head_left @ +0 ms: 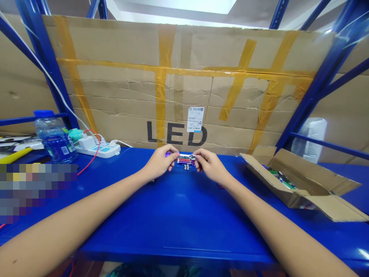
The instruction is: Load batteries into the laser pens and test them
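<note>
Left of frame, I see a blue-capped bottle [59,142], then a white power strip [106,150]. Centre: left hand [162,161], fingers closed in a pinch on the left end of a silver tube [186,156]. Red tube [185,161] and small round pieces [186,167] just below it. Right hand [210,163] pinches the tube's other end. Right of frame: open cardboard box [309,171].

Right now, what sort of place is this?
Probably a workbench in a workshop or storeroom: blue metal frame, taped cardboard sheet behind, power strip on the blue tabletop.
</note>
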Demonstrator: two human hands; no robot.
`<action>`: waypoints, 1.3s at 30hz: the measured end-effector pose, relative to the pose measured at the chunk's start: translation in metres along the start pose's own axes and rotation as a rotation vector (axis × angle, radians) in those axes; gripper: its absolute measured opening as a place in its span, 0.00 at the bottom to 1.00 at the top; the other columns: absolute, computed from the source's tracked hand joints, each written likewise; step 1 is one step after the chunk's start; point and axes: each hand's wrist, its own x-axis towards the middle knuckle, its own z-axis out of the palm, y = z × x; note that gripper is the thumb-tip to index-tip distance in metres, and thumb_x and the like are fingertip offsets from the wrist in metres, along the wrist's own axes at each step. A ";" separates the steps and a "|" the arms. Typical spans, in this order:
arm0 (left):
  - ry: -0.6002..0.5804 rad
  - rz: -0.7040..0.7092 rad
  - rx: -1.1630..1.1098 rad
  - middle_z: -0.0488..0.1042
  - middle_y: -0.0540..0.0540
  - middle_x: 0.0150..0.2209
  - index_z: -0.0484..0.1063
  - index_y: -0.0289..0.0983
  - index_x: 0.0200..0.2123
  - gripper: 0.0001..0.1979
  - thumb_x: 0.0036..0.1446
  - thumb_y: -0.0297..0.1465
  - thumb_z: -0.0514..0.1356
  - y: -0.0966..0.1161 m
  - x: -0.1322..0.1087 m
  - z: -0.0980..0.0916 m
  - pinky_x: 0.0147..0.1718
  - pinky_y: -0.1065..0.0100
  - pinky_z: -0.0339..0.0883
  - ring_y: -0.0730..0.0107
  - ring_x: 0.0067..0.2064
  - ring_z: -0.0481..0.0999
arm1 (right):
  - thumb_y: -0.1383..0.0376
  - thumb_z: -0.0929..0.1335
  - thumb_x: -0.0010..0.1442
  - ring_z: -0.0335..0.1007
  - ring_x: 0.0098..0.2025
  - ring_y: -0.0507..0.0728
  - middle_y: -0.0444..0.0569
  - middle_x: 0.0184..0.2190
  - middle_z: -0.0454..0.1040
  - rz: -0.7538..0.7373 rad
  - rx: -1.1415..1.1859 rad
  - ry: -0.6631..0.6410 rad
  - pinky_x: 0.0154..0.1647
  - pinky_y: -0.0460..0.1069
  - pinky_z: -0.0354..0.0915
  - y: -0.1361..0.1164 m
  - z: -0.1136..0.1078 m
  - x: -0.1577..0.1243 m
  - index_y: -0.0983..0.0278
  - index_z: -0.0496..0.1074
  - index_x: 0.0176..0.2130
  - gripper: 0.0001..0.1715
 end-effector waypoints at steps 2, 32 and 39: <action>0.005 0.015 0.016 0.69 0.52 0.21 0.69 0.36 0.34 0.09 0.60 0.37 0.59 0.001 -0.001 0.001 0.21 0.72 0.62 0.75 0.19 0.69 | 0.65 0.59 0.63 0.64 0.22 0.52 0.41 0.20 0.66 -0.025 -0.036 -0.003 0.27 0.48 0.63 0.000 0.000 0.000 0.62 0.70 0.41 0.12; 0.172 -0.130 -0.644 0.79 0.37 0.36 0.77 0.31 0.33 0.23 0.62 0.45 0.52 -0.002 0.007 0.004 0.45 0.60 0.67 0.58 0.43 0.78 | 0.61 0.63 0.62 0.64 0.23 0.51 0.45 0.25 0.72 0.066 -0.138 -0.118 0.25 0.47 0.61 -0.022 0.008 -0.005 0.65 0.77 0.38 0.16; 0.258 -0.178 -0.694 0.79 0.35 0.35 0.77 0.29 0.33 0.24 0.63 0.44 0.51 -0.003 0.009 -0.002 0.43 0.61 0.68 0.58 0.41 0.78 | 0.65 0.63 0.60 0.68 0.28 0.54 0.48 0.29 0.78 0.039 -0.237 -0.085 0.29 0.47 0.62 -0.023 0.007 -0.007 0.65 0.80 0.38 0.16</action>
